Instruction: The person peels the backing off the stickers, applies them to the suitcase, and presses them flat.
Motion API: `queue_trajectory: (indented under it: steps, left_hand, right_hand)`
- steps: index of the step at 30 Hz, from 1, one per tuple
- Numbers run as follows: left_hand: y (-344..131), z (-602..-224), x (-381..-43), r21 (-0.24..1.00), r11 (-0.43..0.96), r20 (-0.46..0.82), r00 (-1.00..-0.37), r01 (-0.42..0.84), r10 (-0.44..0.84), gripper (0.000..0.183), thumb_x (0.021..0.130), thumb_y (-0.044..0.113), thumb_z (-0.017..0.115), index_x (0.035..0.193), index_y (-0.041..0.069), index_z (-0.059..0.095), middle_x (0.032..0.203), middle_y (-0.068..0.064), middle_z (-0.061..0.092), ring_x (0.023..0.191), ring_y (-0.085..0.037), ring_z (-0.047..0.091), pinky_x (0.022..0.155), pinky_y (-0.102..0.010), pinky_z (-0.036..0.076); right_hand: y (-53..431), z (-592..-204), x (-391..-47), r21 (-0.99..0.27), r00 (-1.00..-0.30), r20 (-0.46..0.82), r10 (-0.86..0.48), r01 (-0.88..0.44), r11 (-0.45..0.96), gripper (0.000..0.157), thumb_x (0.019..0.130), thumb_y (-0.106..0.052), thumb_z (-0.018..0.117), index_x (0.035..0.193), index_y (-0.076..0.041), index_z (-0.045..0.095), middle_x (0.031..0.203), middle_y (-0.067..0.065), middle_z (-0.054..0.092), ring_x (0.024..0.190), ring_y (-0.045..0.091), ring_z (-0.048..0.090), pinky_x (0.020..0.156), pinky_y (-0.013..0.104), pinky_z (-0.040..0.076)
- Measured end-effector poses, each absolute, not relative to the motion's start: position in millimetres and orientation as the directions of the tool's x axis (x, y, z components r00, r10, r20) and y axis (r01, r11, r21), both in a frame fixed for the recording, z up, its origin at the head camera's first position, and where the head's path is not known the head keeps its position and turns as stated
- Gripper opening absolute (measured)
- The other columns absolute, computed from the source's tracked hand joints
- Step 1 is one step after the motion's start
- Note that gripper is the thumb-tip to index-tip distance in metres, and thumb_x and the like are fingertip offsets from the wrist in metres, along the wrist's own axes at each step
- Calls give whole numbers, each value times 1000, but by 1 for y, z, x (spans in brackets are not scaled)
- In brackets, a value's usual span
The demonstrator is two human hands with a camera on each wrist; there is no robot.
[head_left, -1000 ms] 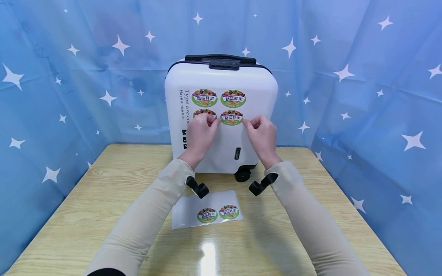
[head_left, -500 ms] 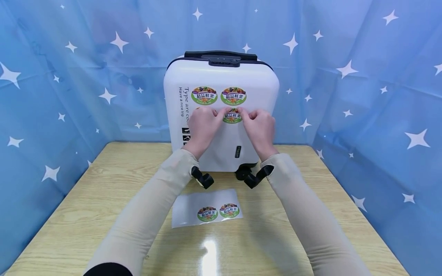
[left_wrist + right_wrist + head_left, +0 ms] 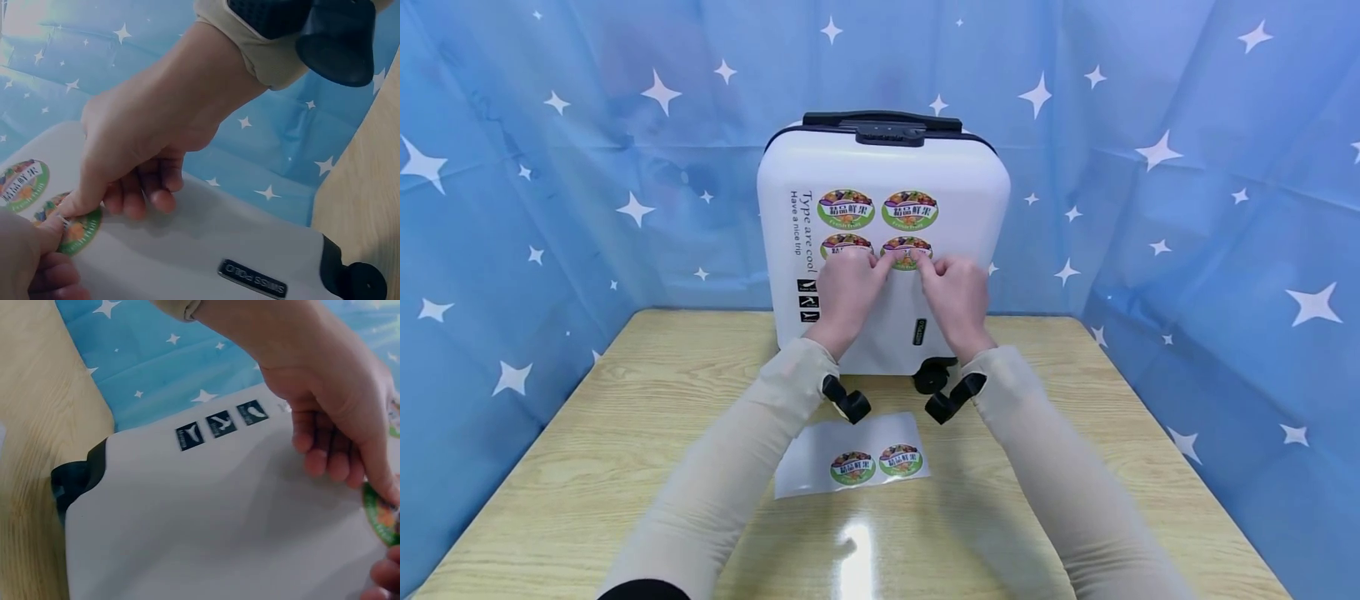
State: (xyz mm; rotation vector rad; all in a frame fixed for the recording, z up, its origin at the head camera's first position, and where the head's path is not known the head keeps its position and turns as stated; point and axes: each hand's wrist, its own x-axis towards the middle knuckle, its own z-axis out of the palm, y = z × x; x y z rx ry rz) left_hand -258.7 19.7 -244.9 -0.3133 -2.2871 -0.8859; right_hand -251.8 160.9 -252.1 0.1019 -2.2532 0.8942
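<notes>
The left hand (image 3: 850, 292) and right hand (image 3: 957, 298) press their thumbs on an oval sticker (image 3: 907, 242), other fingers loosely bent, neither closed round anything. It lies on the front of the suitcase (image 3: 887, 162), its long axis roughly parallel to the top edge, fruit picture towards the handle (image 3: 880, 121). Only the left wrist view makes the badge (image 3: 252, 279) legible: "SWISS POLO". Only the head view shows "Type are cool" and "Have a nice trip" running down beside the left edge.
</notes>
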Motion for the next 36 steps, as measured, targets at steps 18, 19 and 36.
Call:
queue_trajectory:
  steps: [18, 19, 36]
  left_hand:
    - [20, -261, -257, 530, 720, 662, -749, 447, -21, 57, 89, 49, 55, 45, 13, 51, 38, 2, 42, 34, -12, 39, 36, -23, 26]
    - [19, -260, -257, 542, 712, 658, -752, 446, -29, 56, 89, 49, 55, 46, 14, 51, 39, 2, 43, 35, -12, 40, 37, -24, 27]
    - [16, -249, -258, 765, 552, 424, -905, 331, -44, 66, 89, 61, 44, 53, 9, 64, 44, 3, 55, 39, -13, 55, 46, -29, 39]
  right_hand:
    - [164, -268, -250, -634, -806, 558, 195, -263, 727, 55, 87, -53, 55, 65, -5, 69, 56, 3, 61, 46, 18, 51, 41, 29, 33]
    - [165, -267, -250, -643, -808, 553, 204, -257, 722, 56, 87, -54, 54, 66, -5, 69, 57, 4, 62, 47, 18, 52, 41, 29, 34]
    - [170, -251, -252, -758, -854, 440, 276, -190, 624, 71, 86, -67, 41, 65, -5, 69, 58, 5, 63, 44, 19, 58, 45, 30, 45]
